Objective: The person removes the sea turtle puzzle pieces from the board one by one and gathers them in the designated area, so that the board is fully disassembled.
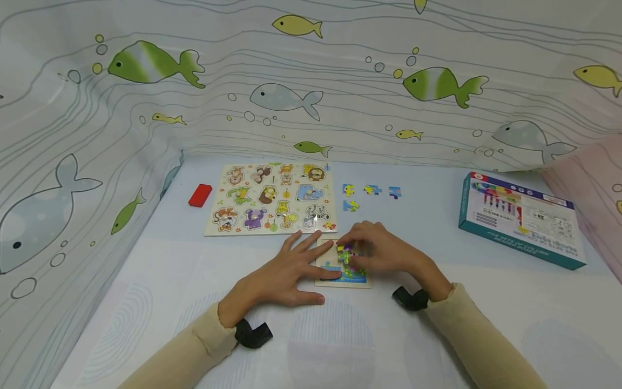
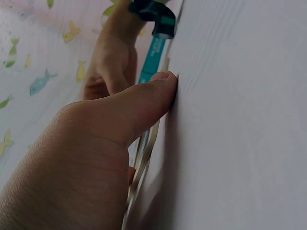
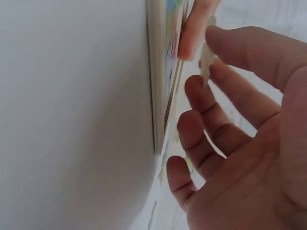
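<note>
A small wooden jigsaw tray (image 1: 367,285) lies in front of me, with blue and green pieces along its lower part. My left hand (image 1: 286,275) spreads its fingers over the tray's left side, fingertips on it and the thumb beside its lower edge. Above the tray's right half, my right hand (image 1: 386,251) pinches a jigsaw piece (image 3: 207,57) between thumb and fingers. In the right wrist view that piece is seen edge-on, apart from the tray's surface, with a left fingertip close by. The right fingers partly hide the tray in the head view.
Behind the tray is an animal peg puzzle board (image 1: 248,232). Several loose jigsaw pieces (image 1: 373,190) lie right of the board. A red block (image 1: 200,195) sits to its left, and a teal-edged box (image 1: 522,219) lies at the far right. Fish-patterned cloth (image 1: 359,124) rises behind.
</note>
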`<state>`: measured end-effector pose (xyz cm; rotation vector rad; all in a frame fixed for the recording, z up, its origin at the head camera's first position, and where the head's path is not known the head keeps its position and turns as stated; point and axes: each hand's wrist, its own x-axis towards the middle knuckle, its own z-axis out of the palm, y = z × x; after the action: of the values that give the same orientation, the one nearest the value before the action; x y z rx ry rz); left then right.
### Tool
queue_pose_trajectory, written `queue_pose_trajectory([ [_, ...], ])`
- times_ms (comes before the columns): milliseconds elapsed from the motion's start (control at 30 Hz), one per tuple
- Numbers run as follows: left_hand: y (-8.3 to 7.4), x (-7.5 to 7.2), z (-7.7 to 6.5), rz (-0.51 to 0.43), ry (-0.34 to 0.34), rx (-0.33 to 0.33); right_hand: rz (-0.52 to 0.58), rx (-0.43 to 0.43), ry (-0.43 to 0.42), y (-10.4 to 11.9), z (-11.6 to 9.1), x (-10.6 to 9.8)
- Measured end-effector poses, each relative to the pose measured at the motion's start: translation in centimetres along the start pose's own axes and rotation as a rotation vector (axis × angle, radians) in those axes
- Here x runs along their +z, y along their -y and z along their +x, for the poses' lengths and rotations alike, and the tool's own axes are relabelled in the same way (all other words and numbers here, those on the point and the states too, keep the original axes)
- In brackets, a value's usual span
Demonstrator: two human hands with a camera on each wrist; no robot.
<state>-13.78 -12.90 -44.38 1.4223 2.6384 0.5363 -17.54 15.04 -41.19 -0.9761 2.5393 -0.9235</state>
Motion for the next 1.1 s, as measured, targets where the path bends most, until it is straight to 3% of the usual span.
queue_pose_trajectory([
  [267, 0.0, 0.0, -0.1, 0.003, -0.008, 0.003, 0.014, 0.005, -0.072, -0.9, -0.3, -0.9],
  [733, 0.0, 0.0, -0.1, 0.001, -0.012, 0.004, -0.013, 0.116, -0.180, -3.4, -0.8, -2.1],
  [1100, -0.1, 0.1, -0.1, 0.007, -0.026, 0.011, 0.039, 0.216, -0.168, -5.5, -1.1, -2.9],
])
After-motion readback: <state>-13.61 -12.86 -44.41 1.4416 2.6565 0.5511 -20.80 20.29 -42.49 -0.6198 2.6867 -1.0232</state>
